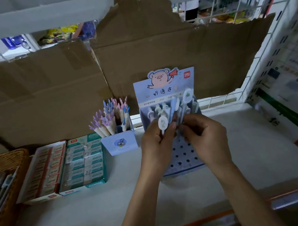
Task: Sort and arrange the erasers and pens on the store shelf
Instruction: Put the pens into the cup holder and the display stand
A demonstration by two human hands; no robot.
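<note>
Pens (163,125) were held over the holed display stand (181,152), seemingly for slotting.
The bundle was gripped by the curled fingers (152,128) of the left hand (155,142) just above the stand, seemingly so each could be dropped into a hole; one pen appeared to be pinched out by the right hand (205,135). Eraser boxes (84,159) and a pen cup (119,145) were ranged leftward on the pale shelf (253,149), which was backed by torn cardboard (54,84) and a wire grid (225,7).
</note>
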